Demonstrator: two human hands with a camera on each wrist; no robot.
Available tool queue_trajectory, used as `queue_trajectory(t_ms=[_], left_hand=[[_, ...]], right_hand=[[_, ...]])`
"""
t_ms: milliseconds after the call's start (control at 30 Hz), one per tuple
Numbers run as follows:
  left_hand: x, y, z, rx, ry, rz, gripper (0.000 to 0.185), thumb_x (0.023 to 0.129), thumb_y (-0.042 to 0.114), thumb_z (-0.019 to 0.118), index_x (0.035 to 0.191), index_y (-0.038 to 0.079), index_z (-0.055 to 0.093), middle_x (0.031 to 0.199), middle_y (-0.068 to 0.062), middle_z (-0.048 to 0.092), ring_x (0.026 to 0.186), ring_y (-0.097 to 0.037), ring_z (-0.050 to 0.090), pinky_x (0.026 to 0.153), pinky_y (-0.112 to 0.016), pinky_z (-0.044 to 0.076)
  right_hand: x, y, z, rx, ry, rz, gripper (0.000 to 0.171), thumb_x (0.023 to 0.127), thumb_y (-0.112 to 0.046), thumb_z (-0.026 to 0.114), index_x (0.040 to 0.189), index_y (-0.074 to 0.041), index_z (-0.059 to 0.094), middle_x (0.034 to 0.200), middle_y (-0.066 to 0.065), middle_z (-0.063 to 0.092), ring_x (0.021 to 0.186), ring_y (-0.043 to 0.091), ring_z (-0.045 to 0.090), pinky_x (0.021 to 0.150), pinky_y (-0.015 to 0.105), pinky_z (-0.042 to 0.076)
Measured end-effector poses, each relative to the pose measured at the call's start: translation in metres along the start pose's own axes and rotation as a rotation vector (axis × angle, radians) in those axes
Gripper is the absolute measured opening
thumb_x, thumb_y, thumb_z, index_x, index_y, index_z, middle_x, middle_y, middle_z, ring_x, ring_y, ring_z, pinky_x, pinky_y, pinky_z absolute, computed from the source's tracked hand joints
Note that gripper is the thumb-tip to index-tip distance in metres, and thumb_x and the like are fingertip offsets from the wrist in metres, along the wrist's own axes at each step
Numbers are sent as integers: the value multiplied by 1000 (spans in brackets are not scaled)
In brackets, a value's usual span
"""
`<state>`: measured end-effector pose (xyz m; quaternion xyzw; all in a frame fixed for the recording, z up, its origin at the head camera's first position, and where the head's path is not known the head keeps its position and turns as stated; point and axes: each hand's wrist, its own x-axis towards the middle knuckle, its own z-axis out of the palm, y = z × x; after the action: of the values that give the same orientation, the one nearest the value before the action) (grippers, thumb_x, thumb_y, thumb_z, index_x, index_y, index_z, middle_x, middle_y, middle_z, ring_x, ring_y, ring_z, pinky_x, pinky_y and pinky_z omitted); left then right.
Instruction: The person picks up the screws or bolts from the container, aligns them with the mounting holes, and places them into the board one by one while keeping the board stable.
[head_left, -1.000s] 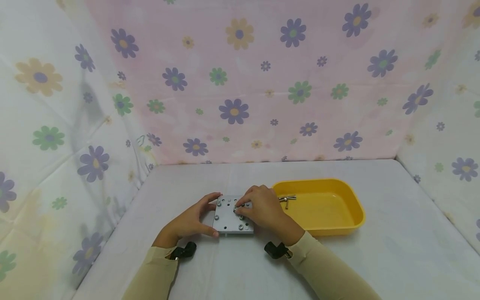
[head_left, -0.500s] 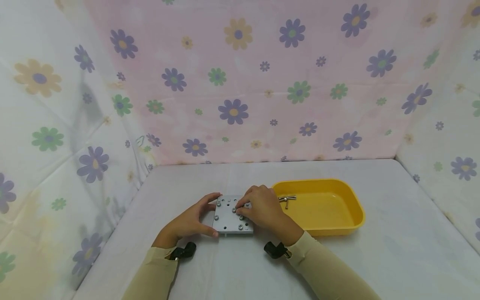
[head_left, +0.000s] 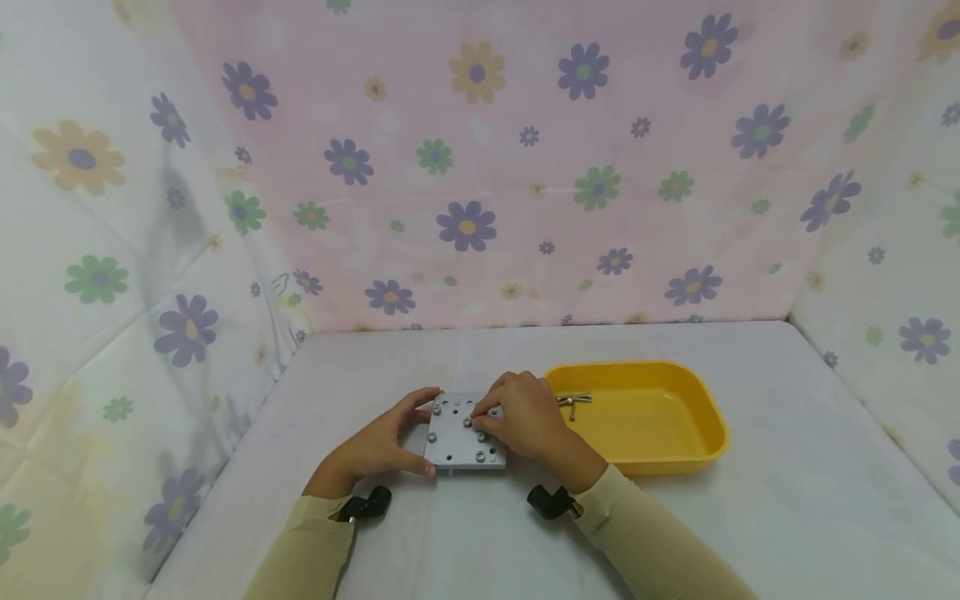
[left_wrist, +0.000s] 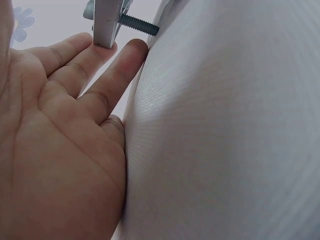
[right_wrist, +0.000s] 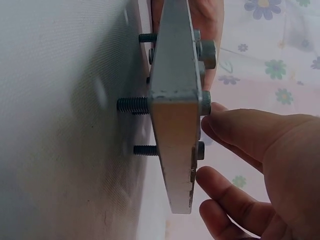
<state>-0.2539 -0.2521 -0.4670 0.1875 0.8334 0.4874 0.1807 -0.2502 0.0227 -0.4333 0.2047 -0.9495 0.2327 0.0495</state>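
Observation:
A silver metal plate (head_left: pixel 457 447) with several holes and socket-head bolts lies level near the middle of the table. My left hand (head_left: pixel 378 440) holds its left side, thumb at the near corner and fingers at the far one. With thumb and fingertips, my right hand (head_left: pixel 531 421) pinches the head of a bolt (head_left: pixel 467 422) in the plate's middle. In the right wrist view, threaded bolt shanks (right_wrist: pixel 132 105) stick out under the plate (right_wrist: pixel 175 55), which stands off the cloth. The left wrist view shows one shank (left_wrist: pixel 140 24) beside my fingers. My right hand covers the plate's right edge.
A yellow tray (head_left: pixel 652 421) stands just right of the plate, close by my right hand. Several loose bolts (head_left: pixel 576 400) lie in its left part. White cloth (head_left: pixel 465 542) covers the table, and flowered fabric (head_left: pixel 495 167) hangs behind and at both sides.
My right fingertips and the pinched bolt have barely shifted, with the bolt head showing a little more clearly now. The left hand keeps its hold on the plate.

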Motion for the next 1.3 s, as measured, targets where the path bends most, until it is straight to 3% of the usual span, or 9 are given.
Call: queue_trajectory(t_ms=[500, 967, 1300], left_hand=[[0, -1, -1, -1, 0, 25, 122, 65, 22, 100, 163, 27, 27, 153, -8, 54, 154, -30, 29, 124, -67, 1], [1, -3, 2, 15, 0, 37, 122, 66, 23, 99, 164, 28, 26, 155, -5, 52, 154, -28, 32, 124, -68, 3], [0, -2, 2, 10, 0, 30, 123, 65, 22, 100, 164, 27, 26, 156, -5, 51, 153, -29, 32, 125, -67, 2]], right_hand=[[0, 0, -3, 41, 8, 4, 11, 88, -44, 81, 98, -40, 84, 106, -13, 69, 102, 15, 56, 98, 42, 44], [4, 1, -16, 137, -40, 62, 19, 91, -42, 79, 108, -35, 82, 116, -8, 69, 110, 18, 56, 98, 40, 50], [6, 6, -27, 124, -62, 7, 23, 91, -43, 79, 111, -33, 81, 118, -7, 67, 113, 19, 55, 99, 39, 51]])
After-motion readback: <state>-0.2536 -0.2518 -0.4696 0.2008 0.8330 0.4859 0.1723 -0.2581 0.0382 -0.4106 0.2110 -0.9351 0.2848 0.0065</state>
